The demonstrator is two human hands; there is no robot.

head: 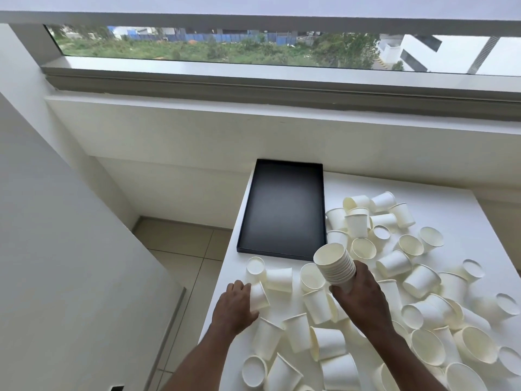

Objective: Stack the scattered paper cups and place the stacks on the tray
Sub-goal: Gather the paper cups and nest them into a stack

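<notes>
The right hand (pixel 363 294) grasps a stack of nested white paper cups (pixel 335 266), with the fingers curled round its lower, narrow end. The left hand (pixel 235 303) has its fingers closed on a single white paper cup (pixel 258 296), which is at the left edge of the white table (pixel 437 198). The coming move, as I judge it, is to put this single cup into the stack, so the important relation is between these two things. The single cup is to the left of the stack and a little nearer to the person, and a few loose cups lie between them. The long axis of the stack goes slanted from the right palm up and to the left, and its open mouth points to the far left, so it is turned partly toward the side of the left hand. I cannot tell surely which end of the single cup is the mouth, because the hand covers a part of it; the base must go first into the stack. The flat black rectangular tray (pixel 282 253) is beyond both hands on the far left part of the table, its long axis goes away from the person, and no cups are on it. The right hand with the stack is nearer to the tray, just before its near right corner. Many scattered white paper cups (pixel 420 280) lie to the right and in front, in all directions.
</notes>
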